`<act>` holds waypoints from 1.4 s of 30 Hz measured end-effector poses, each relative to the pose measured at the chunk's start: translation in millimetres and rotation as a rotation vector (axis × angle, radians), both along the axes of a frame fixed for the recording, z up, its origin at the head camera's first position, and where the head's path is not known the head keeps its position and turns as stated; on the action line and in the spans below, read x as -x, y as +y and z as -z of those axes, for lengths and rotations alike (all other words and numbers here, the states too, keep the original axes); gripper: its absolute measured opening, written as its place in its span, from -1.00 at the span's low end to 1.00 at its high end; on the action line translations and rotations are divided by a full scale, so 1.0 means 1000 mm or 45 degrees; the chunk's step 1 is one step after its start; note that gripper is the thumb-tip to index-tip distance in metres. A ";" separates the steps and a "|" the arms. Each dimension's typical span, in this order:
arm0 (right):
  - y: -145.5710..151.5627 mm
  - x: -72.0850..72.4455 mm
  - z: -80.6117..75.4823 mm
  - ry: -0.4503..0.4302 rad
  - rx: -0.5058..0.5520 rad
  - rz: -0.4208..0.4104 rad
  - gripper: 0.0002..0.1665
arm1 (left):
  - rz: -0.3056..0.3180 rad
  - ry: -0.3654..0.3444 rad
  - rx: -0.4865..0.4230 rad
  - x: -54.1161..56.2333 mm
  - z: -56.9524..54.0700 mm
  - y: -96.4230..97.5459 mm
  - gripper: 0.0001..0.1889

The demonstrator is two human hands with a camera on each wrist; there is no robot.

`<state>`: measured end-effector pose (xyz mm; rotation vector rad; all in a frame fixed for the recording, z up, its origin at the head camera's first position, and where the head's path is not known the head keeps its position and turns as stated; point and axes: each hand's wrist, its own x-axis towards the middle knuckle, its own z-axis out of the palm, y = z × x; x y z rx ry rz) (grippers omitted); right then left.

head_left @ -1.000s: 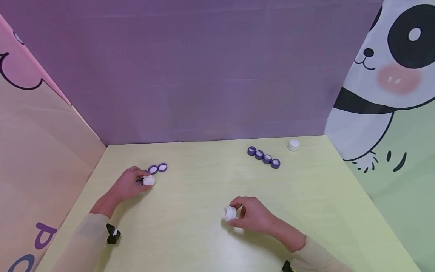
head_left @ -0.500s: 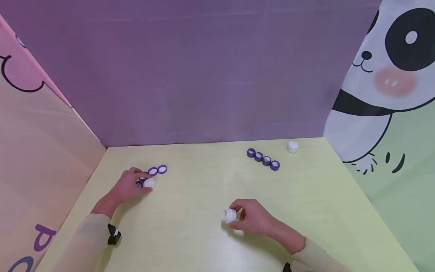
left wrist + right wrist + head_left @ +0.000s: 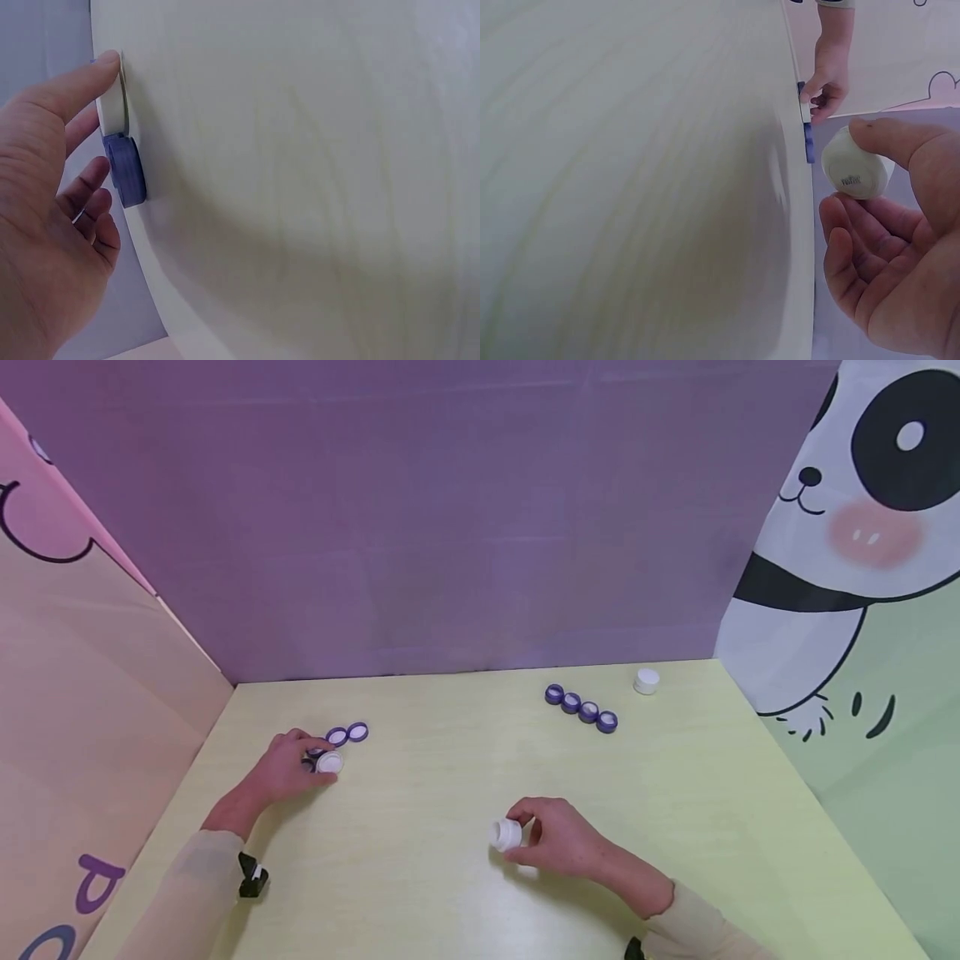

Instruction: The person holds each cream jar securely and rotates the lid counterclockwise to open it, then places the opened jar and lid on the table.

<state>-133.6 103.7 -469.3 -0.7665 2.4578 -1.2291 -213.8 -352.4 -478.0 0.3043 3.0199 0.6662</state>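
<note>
On the left of the table, my left hand [image 3: 288, 768] pinches a round white lid [image 3: 330, 763] by its edges between thumb and fingers. Purple rings with white centres [image 3: 357, 732] form a row behind the lid; those nearest the palm are partly hidden by the fingers. In the left wrist view, the lid [image 3: 114, 109] stands edge-on beside a blue-purple ring [image 3: 127, 171]. Nearer the front and right of centre, my right hand [image 3: 558, 835] holds a small white bottle [image 3: 507, 834] tipped on its side, its mouth toward the left. Its base [image 3: 853, 176] faces the right wrist camera.
Farther back on the right, several purple rings [image 3: 588, 712] make a slanting row. A white cap-like cylinder [image 3: 647, 681] stands close to the back edge of the table [image 3: 420, 877]. A purple wall [image 3: 465, 527] rises behind, with printed panels on both sides.
The white lid has shifted slightly toward the front in my left hand, and more of the rings near the fingers shows. My right hand and the bottle have stayed in place.
</note>
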 end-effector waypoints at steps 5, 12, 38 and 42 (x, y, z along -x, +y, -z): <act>0.002 0.002 -0.002 0.020 -0.009 0.025 -0.59 | 0.002 0.022 -0.027 -0.001 -0.007 0.005 -0.44; 0.002 0.002 -0.004 0.024 0.023 0.043 -0.59 | 0.073 0.047 -0.122 -0.012 -0.016 0.021 -0.57; 0.006 0.008 0.000 0.235 0.099 0.224 -0.54 | 0.367 -0.018 -0.189 -0.052 -0.031 0.120 -0.68; 0.012 0.011 0.004 0.315 0.073 0.334 -0.54 | 0.400 -0.052 -0.191 -0.061 -0.029 0.132 -0.70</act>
